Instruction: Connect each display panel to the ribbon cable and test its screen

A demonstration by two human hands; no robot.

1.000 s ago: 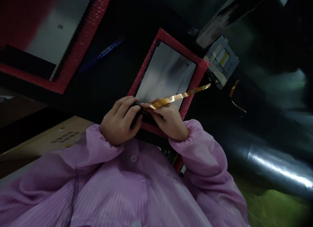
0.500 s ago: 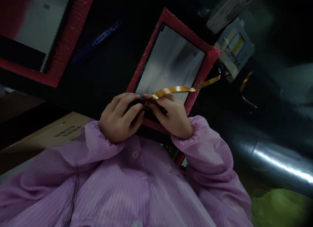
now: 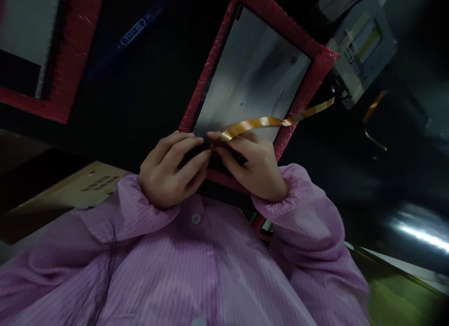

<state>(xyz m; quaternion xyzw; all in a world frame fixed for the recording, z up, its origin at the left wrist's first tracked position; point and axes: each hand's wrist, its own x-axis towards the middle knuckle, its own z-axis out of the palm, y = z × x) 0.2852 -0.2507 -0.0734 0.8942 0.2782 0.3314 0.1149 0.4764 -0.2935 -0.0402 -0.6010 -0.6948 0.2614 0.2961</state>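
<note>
Head view, right hand (image 3: 256,164) pinching a gold ribbon (image 3: 261,123) crossing the right edge of a silver panel (image 3: 259,68), left hand (image 3: 171,169) curled by its near edge, grip unclear, panel on red pad (image 3: 211,66), dark tabletop (image 3: 157,97) between pad and blue pen (image 3: 133,32), gray device (image 3: 366,50) near the pad's corner

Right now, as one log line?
left hand: at gold ribbon, near end | right hand: same | panel: on red sheet

No text can be read clearly. The blue pen (image 3: 126,39) bears a pale outlined label (image 3: 133,32), the cardboard box (image 3: 72,187) two dark printed lines (image 3: 100,184), the screen (image 3: 252,83) tiny print (image 3: 278,103), the metal device (image 3: 380,57) a small tag (image 3: 350,54).
</note>
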